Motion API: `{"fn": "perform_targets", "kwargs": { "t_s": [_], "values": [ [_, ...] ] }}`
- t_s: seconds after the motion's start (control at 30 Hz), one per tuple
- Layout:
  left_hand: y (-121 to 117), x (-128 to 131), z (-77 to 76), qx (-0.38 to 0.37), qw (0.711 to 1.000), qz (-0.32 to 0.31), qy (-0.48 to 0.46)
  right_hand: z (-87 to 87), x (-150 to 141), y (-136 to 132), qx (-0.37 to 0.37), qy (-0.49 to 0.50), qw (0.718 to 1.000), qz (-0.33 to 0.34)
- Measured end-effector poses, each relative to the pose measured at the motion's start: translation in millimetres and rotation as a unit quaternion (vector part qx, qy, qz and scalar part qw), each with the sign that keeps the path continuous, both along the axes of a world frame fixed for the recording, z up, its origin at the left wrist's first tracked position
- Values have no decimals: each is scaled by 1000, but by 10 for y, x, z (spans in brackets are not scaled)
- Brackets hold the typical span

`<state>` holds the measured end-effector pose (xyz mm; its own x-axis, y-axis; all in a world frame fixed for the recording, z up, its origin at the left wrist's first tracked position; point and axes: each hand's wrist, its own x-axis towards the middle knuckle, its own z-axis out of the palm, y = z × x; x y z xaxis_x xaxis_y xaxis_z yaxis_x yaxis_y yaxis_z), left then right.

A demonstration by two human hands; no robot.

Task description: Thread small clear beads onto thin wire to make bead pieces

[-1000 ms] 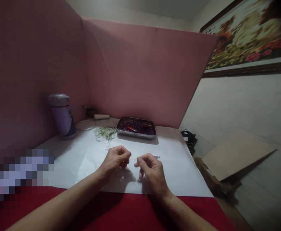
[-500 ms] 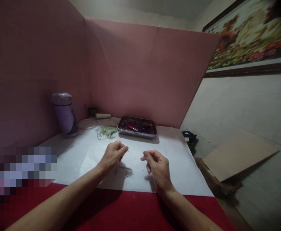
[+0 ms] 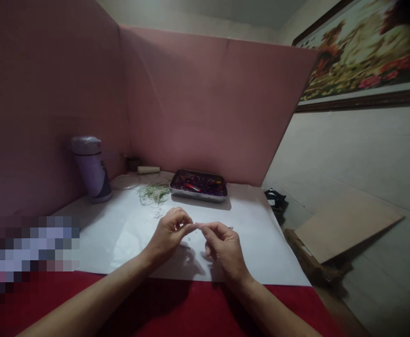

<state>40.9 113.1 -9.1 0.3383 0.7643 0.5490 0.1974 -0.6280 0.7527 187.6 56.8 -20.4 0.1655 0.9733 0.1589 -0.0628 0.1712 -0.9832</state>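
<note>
My left hand is pinched closed above the white sheet, thumb against forefinger. Facing it, my right hand is also pinched, and the fingertips of both meet in the middle. Whatever they hold is too small to make out. Tiny clear beads lie on the sheet behind my left hand, and a few more specks sit below my fingertips. Farther back stands a metal tray filled with dark purple beads, with a red-handled tool lying in it. A tangle of pale green thread lies left of the tray.
A purple flask stands at the left by the pink partition. A pale cylinder and a small dark pot are at the back. Red cloth covers the near edge. A brown board leans at the right.
My two hands have come together, the left moving right, until their fingertips meet. Before, a gap lay between them. The view has shifted slightly.
</note>
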Motion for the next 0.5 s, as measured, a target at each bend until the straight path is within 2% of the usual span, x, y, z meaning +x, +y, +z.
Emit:
{"fn": "perform_targets", "kwargs": {
  "t_s": [0.1,0.2,0.4,0.5],
  "values": [
    [-43,19,12,-5,1000,-16,-10,-20,-30,-4,-30,41,997,65],
    [-56,20,14,-4,1000,-16,-9,-34,-42,-7,-26,49,994,96],
    [-76,42,8,-29,999,-14,-23,-44,-35,-11,-19,3,998,56],
    [-14,0,27,-67,996,22,-61,-34,-38,-19,-17,-8,999,38]
  ]
}}
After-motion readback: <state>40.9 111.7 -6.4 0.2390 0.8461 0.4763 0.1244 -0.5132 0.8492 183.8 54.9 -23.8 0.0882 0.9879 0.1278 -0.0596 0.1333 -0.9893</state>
